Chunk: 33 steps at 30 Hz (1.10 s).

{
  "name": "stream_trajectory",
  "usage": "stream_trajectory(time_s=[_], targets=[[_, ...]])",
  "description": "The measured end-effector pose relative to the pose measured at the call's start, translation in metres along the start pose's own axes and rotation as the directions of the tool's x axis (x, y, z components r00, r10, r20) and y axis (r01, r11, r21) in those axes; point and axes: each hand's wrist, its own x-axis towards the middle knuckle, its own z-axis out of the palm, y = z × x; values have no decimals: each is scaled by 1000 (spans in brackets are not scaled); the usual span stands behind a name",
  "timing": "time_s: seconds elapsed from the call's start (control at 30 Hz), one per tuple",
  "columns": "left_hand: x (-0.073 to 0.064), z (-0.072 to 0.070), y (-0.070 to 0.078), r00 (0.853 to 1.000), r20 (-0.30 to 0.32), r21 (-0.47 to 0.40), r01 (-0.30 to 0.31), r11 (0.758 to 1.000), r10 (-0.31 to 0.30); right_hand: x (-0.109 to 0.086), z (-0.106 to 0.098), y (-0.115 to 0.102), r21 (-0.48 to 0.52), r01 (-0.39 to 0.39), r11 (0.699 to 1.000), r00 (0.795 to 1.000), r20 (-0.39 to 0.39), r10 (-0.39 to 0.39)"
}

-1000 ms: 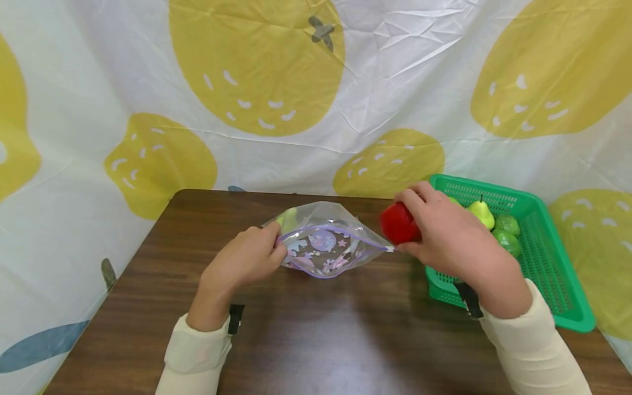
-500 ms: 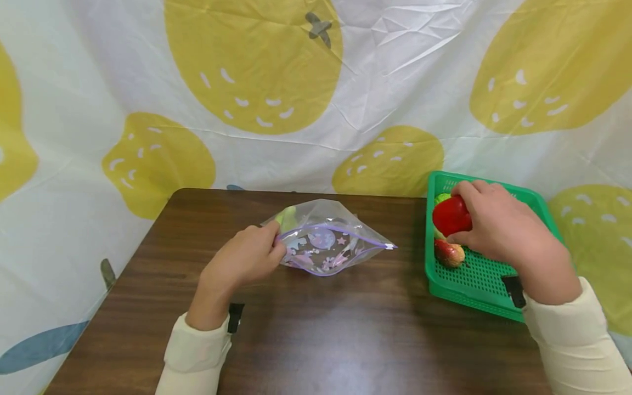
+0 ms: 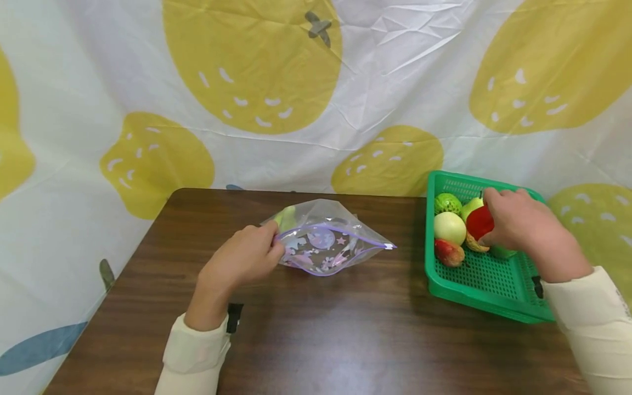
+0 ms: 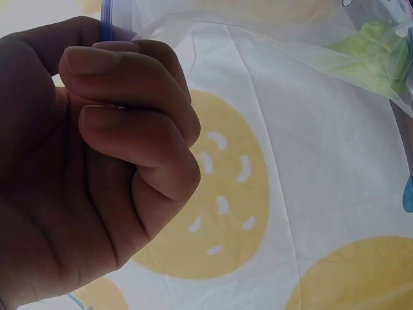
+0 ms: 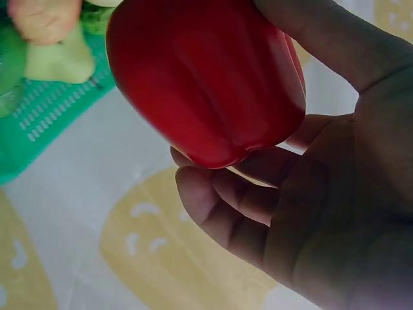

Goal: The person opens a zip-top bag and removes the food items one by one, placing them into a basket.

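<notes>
My left hand (image 3: 244, 255) pinches the left edge of a clear zip bag (image 3: 336, 211) with a purple seal and printed pastel shapes. The bag's mouth gapes, and its white slider (image 3: 389, 246) sits at the right end. Something light green (image 4: 371, 58) shows through the plastic near the left fingers. My right hand (image 3: 535, 230) holds a red bell pepper (image 5: 206, 77) between thumb and fingers, above the green basket (image 3: 431, 258). In the head view that hand hides part of the pepper and some of the basket's contents.
Inside the basket lie a round pale fruit (image 3: 450, 229), a patterned green one (image 3: 447, 203), a red-and-yellow one (image 3: 449, 253) and a yellow-green pear (image 3: 471, 207), among others. The brown table (image 3: 316, 329) meets a lemon-printed cloth (image 3: 276, 159) behind.
My right hand has carried the red bell pepper from beside the bag's slider end rightward, over the basket. The left hand and bag have stayed nearly still.
</notes>
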Motion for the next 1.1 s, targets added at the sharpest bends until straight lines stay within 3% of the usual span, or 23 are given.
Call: stream_trajectory(time_s=[0.27, 0.5, 0.8, 1.1], targets=[[1, -1, 1, 1000, 3, -1, -10, 1000, 10, 3, 20, 10, -6, -23, 1000, 996, 86, 24], [-1, -1, 1, 1000, 9, 5, -8, 1000, 8, 9, 41, 11, 7, -58, 998, 976, 211, 55], [-1, -3, 3, 1000, 9, 0, -11, 1000, 11, 12, 52, 18, -15, -63, 998, 964, 259, 64], [0, -1, 1, 1000, 23, -3, -1, 1000, 1, 18, 67, 22, 7, -70, 998, 936, 346, 63]])
